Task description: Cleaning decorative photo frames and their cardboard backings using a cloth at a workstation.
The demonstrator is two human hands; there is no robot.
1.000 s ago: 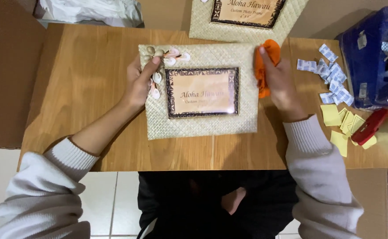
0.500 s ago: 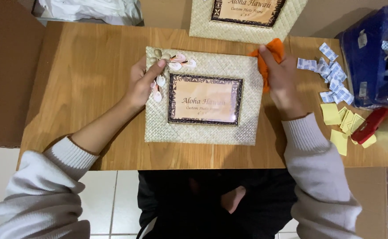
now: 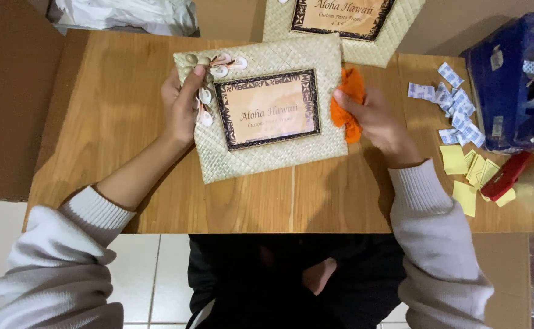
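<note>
A woven straw photo frame with a dark patterned inner border lies tilted on the wooden table. Small shells decorate its upper left corner. My left hand grips the frame's left edge, thumb on top near the shells. An orange cloth is bunched in my right hand and pressed against the frame's right edge.
A second woven frame lies at the table's far edge. Blue-and-white slips and yellow slips are scattered at right beside a red tool and a blue tape dispenser. A white plastic bag sits far left.
The frame has been turned counter-clockwise and shifted slightly left. My right hand with the orange cloth slid from the frame's top right corner down along its right edge.
</note>
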